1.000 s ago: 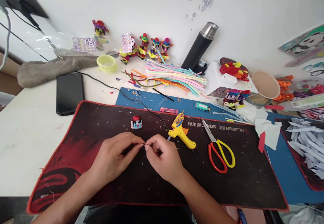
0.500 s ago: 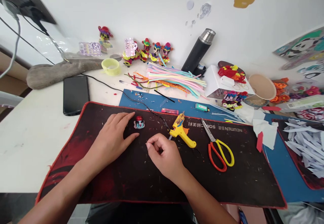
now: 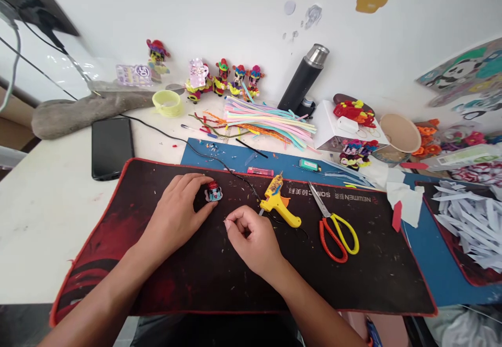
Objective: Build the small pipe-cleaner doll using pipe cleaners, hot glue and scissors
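Observation:
A small doll head (image 3: 214,194) with a red top and a pale blue face lies on the dark desk mat (image 3: 188,279). My left hand (image 3: 178,214) curves around its left side, thumb and fingers apart. The index fingertip reaches the red top, and whether it presses there I cannot tell. My right hand (image 3: 253,237) is closed in a pinch just below and right of the head. Something tiny and dark shows at its fingertips, too small to name. Beyond that hand lies a yellow glue gun (image 3: 280,206), its cord running back left. Scissors (image 3: 333,227) with red and yellow handles rest farther right.
A phone (image 3: 112,148) lies at left, near a yellow tape roll (image 3: 168,104). Behind the mat are pastel pipe cleaners (image 3: 266,119), a black thermos (image 3: 301,78), several finished dolls (image 3: 238,80) and a white box (image 3: 333,127). Paper strips (image 3: 470,227) are piled at right.
My left hand has come closer to the doll head, its fingertips now at the red top. My right hand keeps its pinch. The whole view has shifted slightly.

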Tool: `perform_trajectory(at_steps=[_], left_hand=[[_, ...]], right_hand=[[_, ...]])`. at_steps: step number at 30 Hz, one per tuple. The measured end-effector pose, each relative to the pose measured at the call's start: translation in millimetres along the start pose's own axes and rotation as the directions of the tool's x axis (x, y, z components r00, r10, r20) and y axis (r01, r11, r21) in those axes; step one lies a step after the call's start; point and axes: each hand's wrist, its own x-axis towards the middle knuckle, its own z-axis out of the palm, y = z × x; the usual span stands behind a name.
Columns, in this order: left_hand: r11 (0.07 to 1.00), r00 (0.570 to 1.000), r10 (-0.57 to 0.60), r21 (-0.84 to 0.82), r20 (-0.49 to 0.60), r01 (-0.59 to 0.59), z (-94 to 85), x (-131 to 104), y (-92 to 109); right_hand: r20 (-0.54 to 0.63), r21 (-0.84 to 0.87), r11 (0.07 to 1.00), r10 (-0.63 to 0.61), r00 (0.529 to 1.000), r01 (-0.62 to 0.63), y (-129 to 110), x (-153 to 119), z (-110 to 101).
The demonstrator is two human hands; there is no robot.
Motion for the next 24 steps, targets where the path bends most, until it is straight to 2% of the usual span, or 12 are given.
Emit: perform_trajectory(at_steps=[4,11,24], left_hand=[[1.000,1.000,-0.008,0.001,-0.004,0.008,-1.4,-7.4,7.0],[0.992,1.000,-0.009,0.127,0.008,0.008,-1.5,-20.7,16.7],[0.977,0.997,0.082,0.198,-0.009,-0.079,-1.7,-24.9,25.8]], right_hand=[[-0.009,0.011,1.000,0.005,1.000,-0.005,-1.7,0.7,-1.2],[-0.008,0.034,0.999,0.026,1.000,-0.025,-3.5,1.7,-1.0],[-0.039,-0.025,0.999,0.024,0.999,-0.025,-1.7,1.9,3.3]])
